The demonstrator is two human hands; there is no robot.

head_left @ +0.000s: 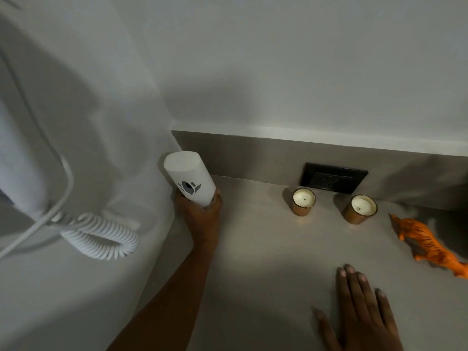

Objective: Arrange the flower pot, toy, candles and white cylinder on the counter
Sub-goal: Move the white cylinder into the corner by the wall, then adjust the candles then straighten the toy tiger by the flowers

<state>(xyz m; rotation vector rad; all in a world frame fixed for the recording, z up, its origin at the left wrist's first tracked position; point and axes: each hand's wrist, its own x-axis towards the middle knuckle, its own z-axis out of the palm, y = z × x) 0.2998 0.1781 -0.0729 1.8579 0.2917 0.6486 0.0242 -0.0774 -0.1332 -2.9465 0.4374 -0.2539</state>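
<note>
My left hand (200,214) grips the base of the white cylinder (188,177), which bears a dark flower mark and stands in the back left corner of the grey counter (266,249). Two candles in amber glass stand near the back, one (303,201) left of the other (361,209). An orange toy tiger (428,245) lies at the right edge of view. My right hand (364,310) rests flat on the counter, fingers spread, holding nothing. No flower pot is in view.
A black wall socket (333,181) sits in the backsplash behind the candles. On the left wall hangs a white appliance with a coiled cord (101,240). A white wall rises behind the counter.
</note>
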